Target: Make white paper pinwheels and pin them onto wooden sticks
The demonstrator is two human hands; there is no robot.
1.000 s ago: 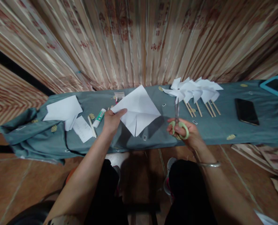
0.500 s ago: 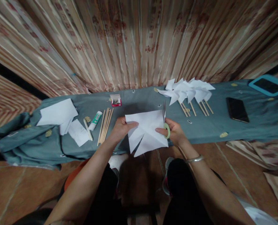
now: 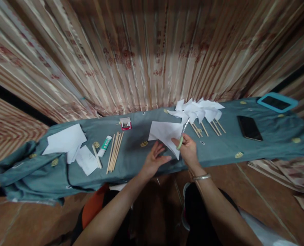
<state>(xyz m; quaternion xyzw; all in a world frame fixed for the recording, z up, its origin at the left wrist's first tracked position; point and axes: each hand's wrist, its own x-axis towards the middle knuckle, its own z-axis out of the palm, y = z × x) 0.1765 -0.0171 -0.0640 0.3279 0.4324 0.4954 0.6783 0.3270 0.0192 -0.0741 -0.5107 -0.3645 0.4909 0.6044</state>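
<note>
My right hand [image 3: 189, 150] is closed around green-handled scissors [image 3: 181, 140] and also pinches a white cut paper square [image 3: 166, 134] held just above the cloth-covered table [image 3: 141, 160]. Left of the sheet, my left hand [image 3: 154, 159] hovers with fingers spread and holds nothing. Behind the paper lie several finished white paper pinwheels on wooden sticks [image 3: 199, 112].
On the left lie a bundle of wooden sticks [image 3: 114, 150], a green glue stick [image 3: 105, 145], a pen [image 3: 96, 155] and loose white sheets [image 3: 64, 141]. A small red box of pins [image 3: 126, 123] sits at the back. A black phone [image 3: 249, 128] and blue-cased tablet [image 3: 277, 101] lie right.
My left hand has let go of the paper and opened. My right hand now carries both paper and scissors, shifted right and farther over the table. The camera has tilted.
</note>
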